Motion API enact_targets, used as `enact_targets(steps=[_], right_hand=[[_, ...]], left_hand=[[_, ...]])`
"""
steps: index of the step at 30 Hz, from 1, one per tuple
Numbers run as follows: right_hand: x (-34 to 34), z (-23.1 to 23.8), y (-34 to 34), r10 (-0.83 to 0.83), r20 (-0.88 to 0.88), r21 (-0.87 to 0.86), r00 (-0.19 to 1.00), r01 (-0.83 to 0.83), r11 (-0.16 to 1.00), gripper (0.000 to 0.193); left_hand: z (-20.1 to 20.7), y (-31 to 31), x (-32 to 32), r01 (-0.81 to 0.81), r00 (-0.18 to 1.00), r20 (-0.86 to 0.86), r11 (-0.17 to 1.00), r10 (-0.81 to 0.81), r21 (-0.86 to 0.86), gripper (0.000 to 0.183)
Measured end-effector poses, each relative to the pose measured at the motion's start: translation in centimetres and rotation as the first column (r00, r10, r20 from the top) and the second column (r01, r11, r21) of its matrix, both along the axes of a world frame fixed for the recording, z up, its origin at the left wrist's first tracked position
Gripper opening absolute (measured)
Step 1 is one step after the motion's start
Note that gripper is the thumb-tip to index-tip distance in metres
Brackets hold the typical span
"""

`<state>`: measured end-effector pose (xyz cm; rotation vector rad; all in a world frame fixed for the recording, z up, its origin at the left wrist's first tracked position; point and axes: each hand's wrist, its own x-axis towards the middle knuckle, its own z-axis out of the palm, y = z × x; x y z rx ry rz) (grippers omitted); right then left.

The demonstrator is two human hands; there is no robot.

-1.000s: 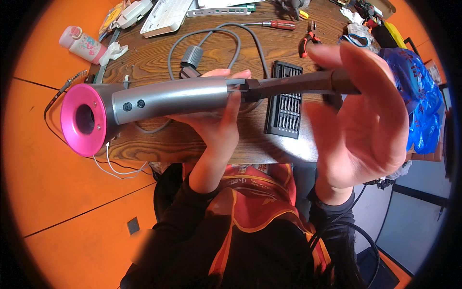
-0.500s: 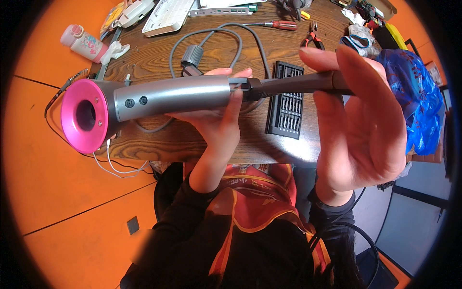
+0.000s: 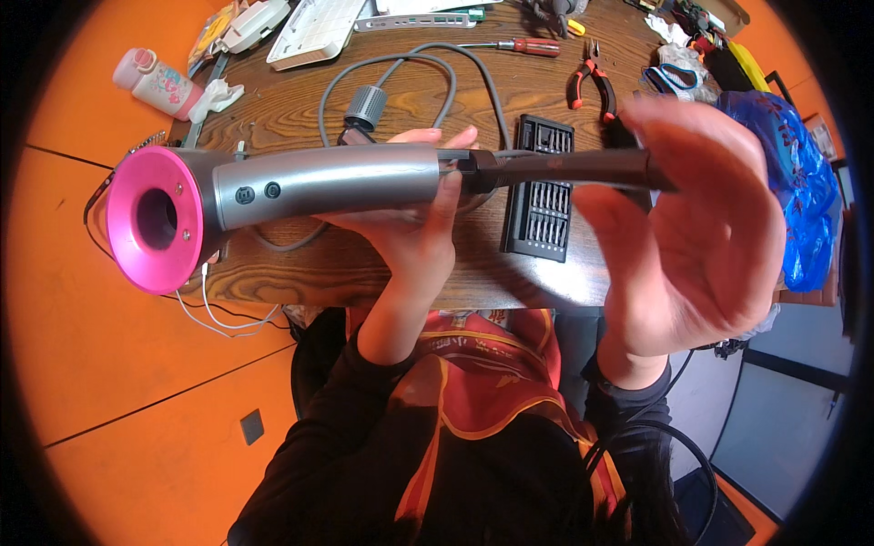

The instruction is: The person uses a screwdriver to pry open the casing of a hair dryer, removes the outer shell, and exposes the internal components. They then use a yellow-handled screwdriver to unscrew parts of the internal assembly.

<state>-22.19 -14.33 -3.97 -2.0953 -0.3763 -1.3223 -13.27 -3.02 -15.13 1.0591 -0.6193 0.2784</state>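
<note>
A hair dryer with a silver handle (image 3: 337, 185) and a pink-ringed head (image 3: 137, 218) is held level across the view, head to the left. From below and behind, my left hand (image 3: 401, 238) grips the handle, its thumb on the handle's right end. A slim dark rod-shaped piece (image 3: 564, 168) extends from that end to the right; its exact kind is unclear. Around the rod's far end, my right hand (image 3: 696, 232) is curved with thumb and fingers apart, slightly blurred. A black case of screwdriver bits (image 3: 539, 218) lies below the rod on the table.
On the wooden table (image 3: 273, 105) lie a looped grey cable (image 3: 455, 59), a red-handled screwdriver (image 3: 537, 47) and red-black pliers (image 3: 592, 80). A pink-white bottle (image 3: 159, 84) stands at left. A blue plastic bag (image 3: 801, 200) sits at right, and a white casing (image 3: 314, 32) lies at the back.
My right hand has shifted right and its thumb has come away from the rod. The dryer's head has moved slightly left. My left hand keeps its grip.
</note>
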Motion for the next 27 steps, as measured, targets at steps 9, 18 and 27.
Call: enact_targets(steps=[9, 18, 27], right_hand=[[0.7, -1.0, 0.6, 0.093, 0.148, 0.150, 0.985, -0.115, 0.982, 0.041], [1.4, 0.2, -0.5, 0.082, 0.136, -0.090, 0.987, -0.071, 0.993, 0.042], [-0.5, 1.2, 0.6, -0.087, -0.014, -0.086, 0.996, 0.086, 0.993, 0.047]], left_hand=[[0.2, 0.5, 0.3, -0.071, 0.996, 0.068, 0.984, 0.061, 0.165, 0.100], [-0.6, -0.2, 0.8, -0.034, 0.996, 0.088, 0.999, 0.033, 0.005, 0.095], [-1.2, 0.3, 0.9, -0.152, 0.984, 0.121, 0.972, 0.131, 0.181, 0.093]])
